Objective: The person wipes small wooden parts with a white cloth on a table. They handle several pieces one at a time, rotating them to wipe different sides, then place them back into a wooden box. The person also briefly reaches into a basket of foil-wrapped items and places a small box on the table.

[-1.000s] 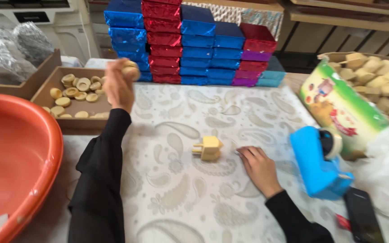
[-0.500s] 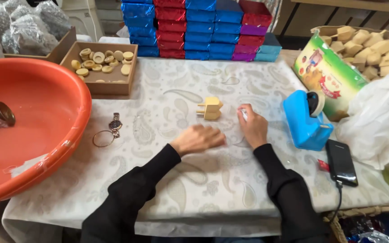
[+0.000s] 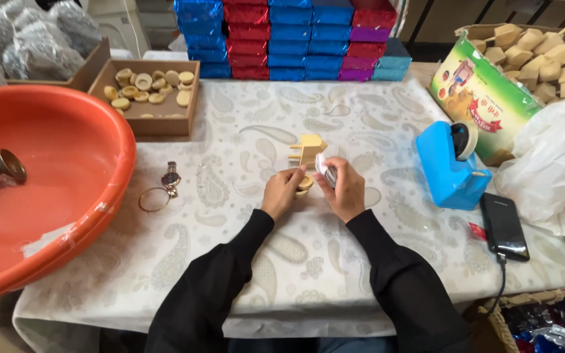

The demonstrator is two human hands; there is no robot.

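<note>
Pinching a small round tan sweet [image 3: 305, 182] at the middle of the table, the left hand [image 3: 283, 191] has its fingers curled narrow around the near side of the piece. The right hand [image 3: 341, 189] sits just beside it at three o'clock, fingers closed on a small pale wrapper [image 3: 325, 168] that pokes up past the thumb. The two hands nearly touch, with the sweet between them.

At twelve o'clock from the hands, close by, stands a little stack of yellow blocks [image 3: 307, 150] on the paisley tablecloth [image 3: 243, 131]. Farther off at twelve o'clock a wall of blue, red and purple foil boxes [image 3: 289, 36] lines the far edge. At ten o'clock a brown cardboard tray [image 3: 158, 121] holds more round sweets [image 3: 145, 88]. At nine o'clock, near the left hand, a wristwatch [image 3: 170, 178] and a thin ring-shaped bangle [image 3: 154, 199] lie on the cloth; beyond them a big orange basin [image 3: 67, 170] overhangs the table's left side, with a brass-coloured tool [image 3: 1, 168] resting inside.

At three o'clock a blue tape dispenser [image 3: 449, 170] stands well apart from the right hand. A black phone [image 3: 503, 225] lies at four o'clock with a cable running off the edge. At two o'clock a green printed carton [image 3: 482, 108] is full of tan blocks, and a white plastic bag [image 3: 550, 170] sits beside it.
</note>
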